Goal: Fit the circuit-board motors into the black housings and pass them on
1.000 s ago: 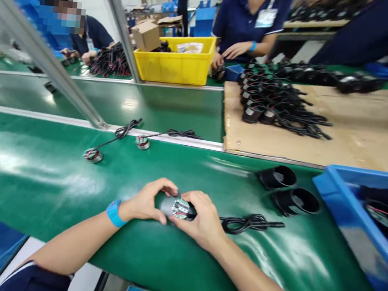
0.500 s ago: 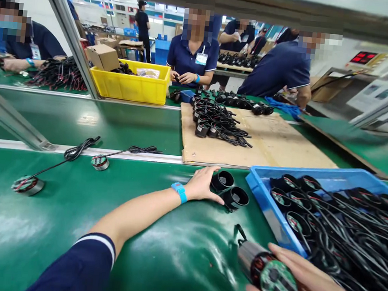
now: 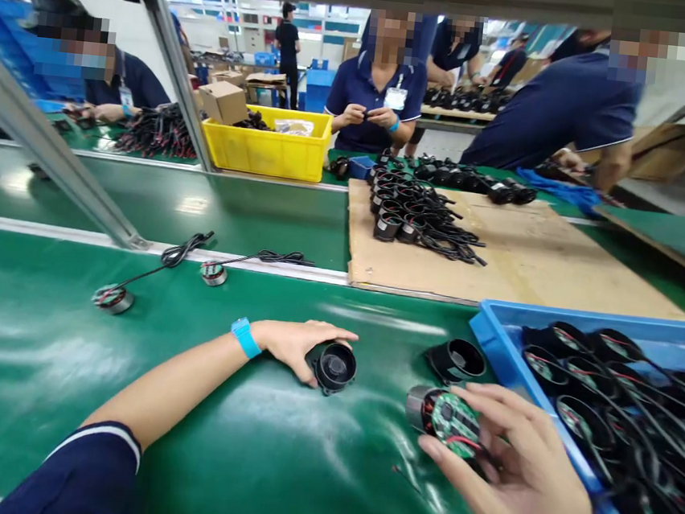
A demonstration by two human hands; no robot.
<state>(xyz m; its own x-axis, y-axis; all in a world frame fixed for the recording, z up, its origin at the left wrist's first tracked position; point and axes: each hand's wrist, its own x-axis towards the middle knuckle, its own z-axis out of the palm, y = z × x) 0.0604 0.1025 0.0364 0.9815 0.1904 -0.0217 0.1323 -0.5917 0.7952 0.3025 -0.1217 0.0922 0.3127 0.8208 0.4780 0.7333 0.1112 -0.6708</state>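
Note:
My left hand [image 3: 303, 348], with a blue wristband, grips a black round housing [image 3: 335, 368] from its left side; the housing's open end faces up. My right hand [image 3: 525, 468] holds a motor [image 3: 451, 423] between thumb and fingers. That motor has a silver metal body, copper windings and a green circuit board with a red wire, and its board side is turned toward me. A second black housing [image 3: 459, 360] lies tilted on the green work surface [image 3: 275, 452], just beyond the motor and apart from the left hand.
A blue tray [image 3: 490, 324] at right holds several housings with boards and black cables. Two cabled motors [image 3: 113, 299] lie at left. Farther back are cardboard [image 3: 438, 270] with cabled housings, a yellow bin [image 3: 264, 152] and a metal post [image 3: 93, 172]. Several co-workers sit or stand beyond.
My left hand has drawn one housing leftward, away from the other, which stays near the tray. My right hand has brought the motor up closer to the housings. The view has shifted left.

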